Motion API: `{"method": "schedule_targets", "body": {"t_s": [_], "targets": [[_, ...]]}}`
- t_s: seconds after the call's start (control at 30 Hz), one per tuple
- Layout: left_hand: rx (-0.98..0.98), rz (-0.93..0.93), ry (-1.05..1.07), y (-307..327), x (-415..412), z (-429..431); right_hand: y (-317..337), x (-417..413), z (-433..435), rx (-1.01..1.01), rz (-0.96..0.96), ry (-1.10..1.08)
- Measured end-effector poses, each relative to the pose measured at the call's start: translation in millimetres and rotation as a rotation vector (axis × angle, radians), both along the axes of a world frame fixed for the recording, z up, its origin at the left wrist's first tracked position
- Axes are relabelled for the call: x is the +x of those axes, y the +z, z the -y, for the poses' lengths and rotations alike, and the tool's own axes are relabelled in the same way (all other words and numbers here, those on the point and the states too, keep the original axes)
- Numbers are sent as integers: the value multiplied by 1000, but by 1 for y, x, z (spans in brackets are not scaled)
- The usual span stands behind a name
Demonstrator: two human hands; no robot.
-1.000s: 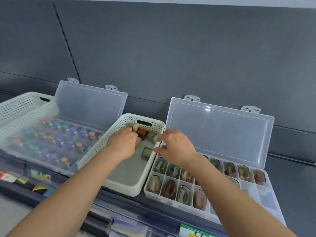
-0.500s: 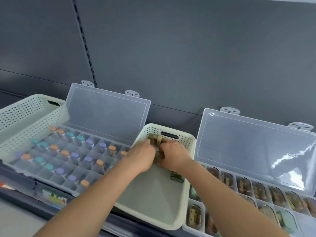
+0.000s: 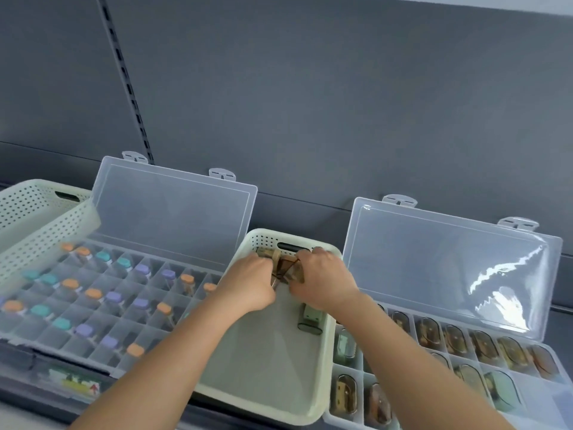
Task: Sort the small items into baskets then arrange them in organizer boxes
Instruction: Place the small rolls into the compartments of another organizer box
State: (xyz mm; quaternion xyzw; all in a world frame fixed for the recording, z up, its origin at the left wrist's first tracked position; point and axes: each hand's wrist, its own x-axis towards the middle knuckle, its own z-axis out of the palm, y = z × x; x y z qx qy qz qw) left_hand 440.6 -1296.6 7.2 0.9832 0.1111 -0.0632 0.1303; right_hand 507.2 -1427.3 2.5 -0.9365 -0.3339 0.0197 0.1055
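Observation:
A pale green basket (image 3: 263,395) sits in the middle of the shelf. At its far end lie a few small brown and tan clear cases (image 3: 283,266). My left hand (image 3: 248,287) and my right hand (image 3: 325,282) both reach into that end, fingers curled around these cases. One green case (image 3: 310,319) lies loose in the basket just below my right hand. To the right stands an open clear organizer box (image 3: 350,417) with oval cases in its compartments. To the left is another open organizer box (image 3: 102,346) holding small vials with orange, teal and purple caps.
A second perforated basket (image 3: 34,218) rests tilted over the far-left corner of the left organizer. Both organizer lids (image 3: 449,268) stand up against the grey back wall. The shelf's front edge with a price label (image 3: 77,383) runs below the left box.
The view has shifted left. My right hand moved from the right organizer box into the basket's far end and joined my left hand on the cases there.

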Motion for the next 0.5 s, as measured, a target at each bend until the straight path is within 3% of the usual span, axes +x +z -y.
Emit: {"method": "schedule_targets", "body": {"t_s": [0.27,0.5], "targets": [[-369,275,-18,30,-2,39,28,-20,68,483,-16,-231],[-499,379,-93,48,-28,137,37,-46,174,609,-104,-253]]}}
